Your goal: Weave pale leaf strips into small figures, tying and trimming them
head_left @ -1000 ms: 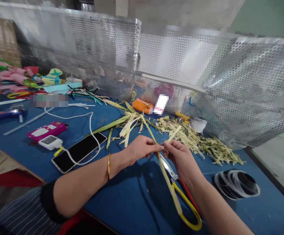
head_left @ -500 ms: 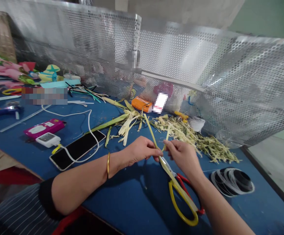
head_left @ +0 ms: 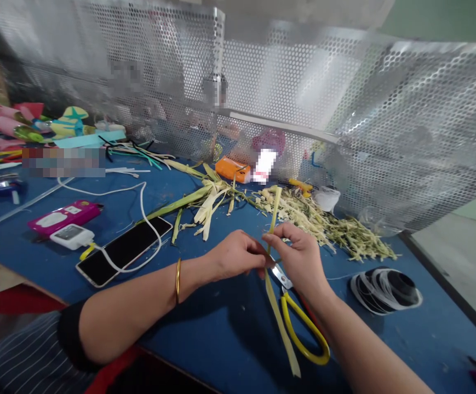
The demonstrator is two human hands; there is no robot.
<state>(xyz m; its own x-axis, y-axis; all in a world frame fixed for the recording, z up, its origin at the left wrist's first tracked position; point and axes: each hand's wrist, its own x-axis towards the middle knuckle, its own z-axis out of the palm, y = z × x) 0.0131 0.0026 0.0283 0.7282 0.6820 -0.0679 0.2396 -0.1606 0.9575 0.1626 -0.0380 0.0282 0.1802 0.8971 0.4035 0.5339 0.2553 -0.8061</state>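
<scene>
Between my hands runs a long pale green strip of dried leaf [head_left: 277, 316], its upper end standing above my fingers and its lower end trailing over the table. My left hand [head_left: 240, 256] pinches it at mid-length, with the fingertips partly hidden. Just above, my right hand [head_left: 301, 254] has thumb and forefinger closed on the strip's upper part. Beneath them lie scissors [head_left: 304, 328] with yellow and red handles; my right forearm covers most of the red one. Loose leaf strips [head_left: 207, 205] and a heap of shredded leaf [head_left: 303, 216] lie beyond.
On the blue table [head_left: 205, 334], a phone [head_left: 125, 251], a white cable and a magenta device [head_left: 65, 216] lie left. A spool of clear line [head_left: 385, 290] is right. Perforated metal panels [head_left: 279, 87] bound the back, near an orange packet [head_left: 233, 169].
The leaf strip has swung off the scissors, its lower end now left of the yellow handle. My right hand has moved in close to my left. The view has shifted slightly.
</scene>
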